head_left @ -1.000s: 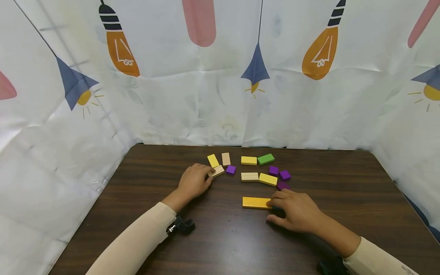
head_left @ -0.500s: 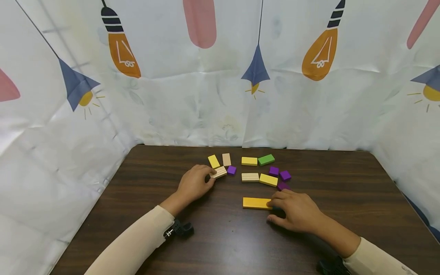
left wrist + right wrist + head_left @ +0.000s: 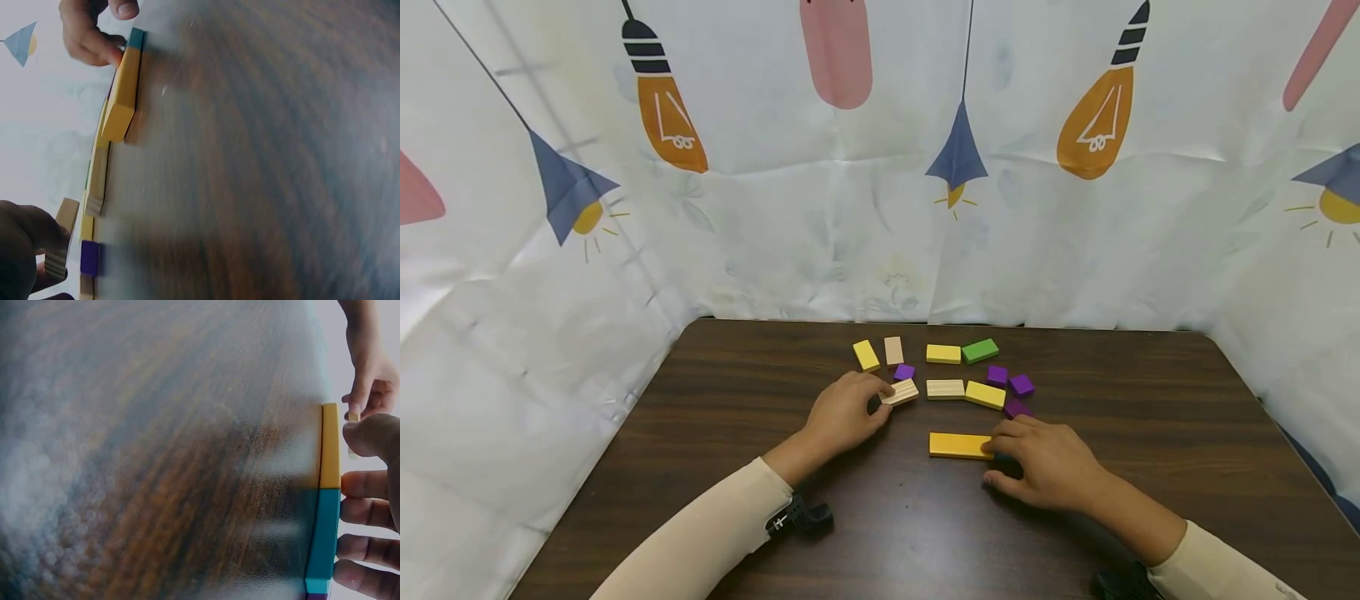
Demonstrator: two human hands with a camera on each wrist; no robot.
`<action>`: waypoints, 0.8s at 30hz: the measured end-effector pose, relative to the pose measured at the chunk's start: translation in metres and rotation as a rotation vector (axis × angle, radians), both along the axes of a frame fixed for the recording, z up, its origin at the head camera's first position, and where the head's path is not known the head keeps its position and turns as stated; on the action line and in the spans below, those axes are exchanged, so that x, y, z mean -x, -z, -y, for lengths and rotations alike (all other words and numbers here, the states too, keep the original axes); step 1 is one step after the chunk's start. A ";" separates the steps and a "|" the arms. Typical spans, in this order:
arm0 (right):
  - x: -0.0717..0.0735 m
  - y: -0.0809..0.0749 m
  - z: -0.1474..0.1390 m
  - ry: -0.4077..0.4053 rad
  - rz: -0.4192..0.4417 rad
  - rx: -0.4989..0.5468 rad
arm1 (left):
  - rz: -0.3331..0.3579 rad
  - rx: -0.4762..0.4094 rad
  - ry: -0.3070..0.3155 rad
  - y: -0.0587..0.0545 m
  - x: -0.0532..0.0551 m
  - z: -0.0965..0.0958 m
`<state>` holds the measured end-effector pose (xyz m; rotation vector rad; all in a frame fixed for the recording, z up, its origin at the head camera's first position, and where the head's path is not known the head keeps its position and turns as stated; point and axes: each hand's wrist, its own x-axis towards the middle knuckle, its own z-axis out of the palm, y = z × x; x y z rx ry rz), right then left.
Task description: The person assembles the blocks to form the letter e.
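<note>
My left hand [image 3: 847, 410] pinches a pale wooden block [image 3: 901, 392] between thumb and fingers. In the left wrist view this wooden block [image 3: 62, 234] appears raised off the table. My right hand [image 3: 1051, 462] rests its fingers on a row made of an orange-yellow block [image 3: 958, 445] and a teal block [image 3: 322, 534]. Seen from the right wrist, those fingers touch the row's far side, and the thumb is apart from it. The hand hides most of the teal block in the head view. A purple block [image 3: 317, 596] shows at the teal block's end.
Behind lie another pale wooden block [image 3: 945, 389], a yellow block [image 3: 985, 395], several purple blocks [image 3: 1021, 385] and a green block [image 3: 980, 351]. Farther left are a yellow block [image 3: 866, 356], a tan block [image 3: 893, 351] and a purple block [image 3: 904, 372]. A printed curtain [image 3: 880, 233] hangs behind the table.
My left hand has moved right and nearer with the pale wooden block, away from the yellow block at the left. The right hand has stayed on the row.
</note>
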<state>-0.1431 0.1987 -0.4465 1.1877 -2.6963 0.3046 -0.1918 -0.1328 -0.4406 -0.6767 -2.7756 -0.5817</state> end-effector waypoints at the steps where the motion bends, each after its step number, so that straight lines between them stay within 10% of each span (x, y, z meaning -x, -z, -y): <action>1: 0.000 0.000 0.000 0.001 -0.002 0.000 | 0.000 0.000 0.004 0.001 0.000 -0.002; 24: 0.001 0.002 0.000 -0.006 -0.018 0.004 | 0.017 0.078 -0.004 0.011 -0.001 -0.014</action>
